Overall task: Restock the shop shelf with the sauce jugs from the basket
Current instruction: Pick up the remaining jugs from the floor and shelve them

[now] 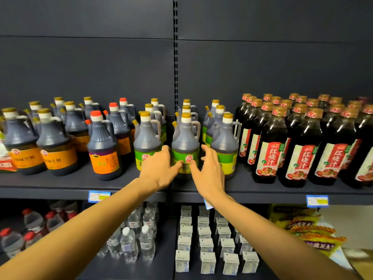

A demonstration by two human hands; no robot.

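Hands reach forward together to the front of the dark shelf [60,183]. The left hand [159,168] and the right hand [210,172] flank a green-label jug [185,146] that stands upright at the shelf's front edge, first in a row of like jugs running back. Both hands have their fingers spread and fairly straight; the left fingertips lie against the jug's left side and the left thumb crosses its label, while the right thumb touches the label from the other side and the right fingers reach past its right flank. Neither hand curls round the jug.

Just left of it stands another green-label jug row [147,138], and just right a third [225,142]. Further left are an orange-label jug with a red cap [104,146] and yellow-capped orange-label jugs [54,142]. To the right, tall dark bottles with red labels [302,146] crowd the shelf in tight rows.

Blue price tags [316,201] hang on the shelf lip. On the lower shelf sit small water bottles [129,245], grey-white cartons [207,261] in a grid, and yellow snack packets [310,231] at the right.
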